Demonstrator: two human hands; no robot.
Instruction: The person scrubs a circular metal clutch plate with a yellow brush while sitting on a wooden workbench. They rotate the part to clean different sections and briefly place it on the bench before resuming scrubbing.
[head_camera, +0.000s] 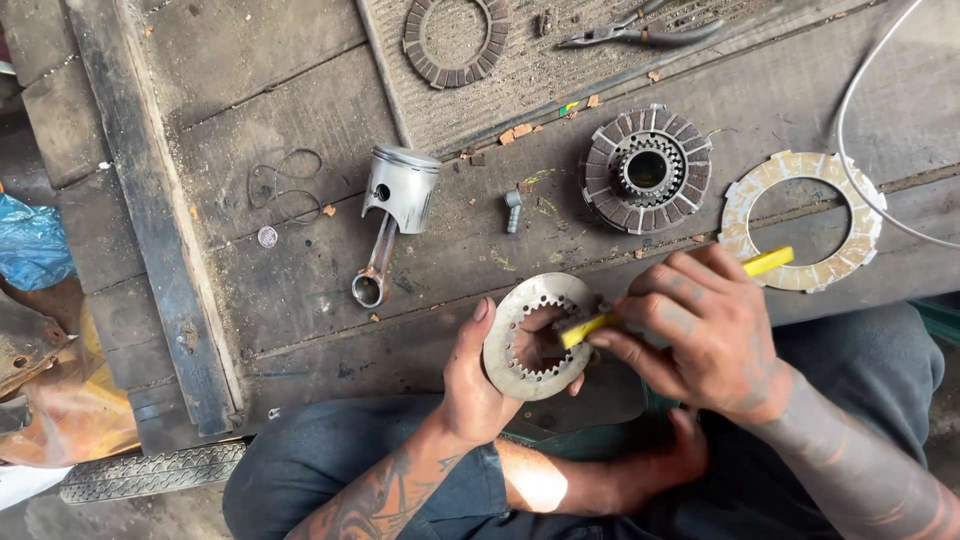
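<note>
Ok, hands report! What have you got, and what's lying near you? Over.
Left hand grips toothed steel ring. Right hand holds yellow tool, tip at ring's teeth. Piston with rod, clutch hub, pale gasket ring lie apart on planks.

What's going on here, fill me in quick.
A person sits at a worn wooden bench. The left hand holds up a toothed steel ring plate, and the right hand presses a yellow-handled tool against its inner edge. On the bench lie a piston with its connecting rod, a clutch hub stacked with plates, a pale friction ring, another friction ring and pliers.
</note>
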